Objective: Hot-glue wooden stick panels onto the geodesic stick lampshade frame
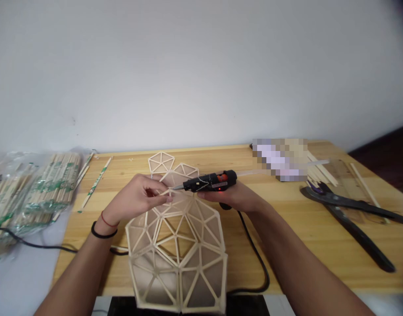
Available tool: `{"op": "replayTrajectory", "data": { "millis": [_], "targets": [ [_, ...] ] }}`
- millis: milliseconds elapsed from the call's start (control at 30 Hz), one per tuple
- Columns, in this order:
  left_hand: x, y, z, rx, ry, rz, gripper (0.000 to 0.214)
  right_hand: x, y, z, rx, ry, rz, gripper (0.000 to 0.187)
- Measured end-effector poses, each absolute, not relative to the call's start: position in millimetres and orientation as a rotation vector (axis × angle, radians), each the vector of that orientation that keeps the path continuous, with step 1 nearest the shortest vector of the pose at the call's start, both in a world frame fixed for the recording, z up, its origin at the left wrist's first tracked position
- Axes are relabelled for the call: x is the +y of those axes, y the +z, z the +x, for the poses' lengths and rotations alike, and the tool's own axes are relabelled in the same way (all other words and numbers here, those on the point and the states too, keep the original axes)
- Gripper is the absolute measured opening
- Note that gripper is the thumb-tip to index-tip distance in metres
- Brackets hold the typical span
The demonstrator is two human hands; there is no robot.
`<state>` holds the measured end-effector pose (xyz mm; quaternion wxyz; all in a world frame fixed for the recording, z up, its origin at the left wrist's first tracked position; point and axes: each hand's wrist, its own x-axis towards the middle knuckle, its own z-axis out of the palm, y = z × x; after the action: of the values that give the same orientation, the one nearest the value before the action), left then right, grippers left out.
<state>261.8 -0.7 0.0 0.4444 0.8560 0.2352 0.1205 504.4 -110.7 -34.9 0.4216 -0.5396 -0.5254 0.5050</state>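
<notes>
My right hand (pixel 236 196) is wrapped round a black glue gun (pixel 210 181) with an orange part and a small red light; a clear glue stick (pixel 254 172) runs out of its back. The nozzle points left, at a thin wooden stick (pixel 165 192) pinched in my left hand (pixel 142 196). Beneath both hands spreads a dome-like lattice (pixel 179 263) of wooden sticks joined into triangles, partly backed with brownish sheet. My hands hide part of its far side. Whether the nozzle touches the stick, I cannot tell.
Plastic packs of chopsticks (pixel 53 184) lie at the left, near loose chopsticks (pixel 96 184). At the right are large black-handled cutters (pixel 356 215), cut sticks (pixel 323 169) and a blurred-out box (pixel 278 160). A black cord (pixel 259 254) crosses the wooden table (pixel 280 263).
</notes>
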Motion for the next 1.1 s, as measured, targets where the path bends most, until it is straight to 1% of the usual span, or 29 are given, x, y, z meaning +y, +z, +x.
{"op": "replayTrajectory", "data": {
  "millis": [400, 700, 1100],
  "targets": [
    [-0.4, 2.1, 261.0, 0.551, 0.322, 2.12, 0.02, -111.2, -35.9, 506.1, -1.325, 1.271, -1.329, 0.028],
    [2.7, 2.8, 260.6, 0.563, 0.323, 2.12, 0.018, -112.3, -36.1, 507.1, -1.315, 1.256, -1.377, 0.027],
    [6.1, 2.0, 253.5, 0.568, 0.324, 2.141, 0.018, -113.7, -36.2, 509.7, -1.272, 1.243, -1.477, 0.022]
  ]
}}
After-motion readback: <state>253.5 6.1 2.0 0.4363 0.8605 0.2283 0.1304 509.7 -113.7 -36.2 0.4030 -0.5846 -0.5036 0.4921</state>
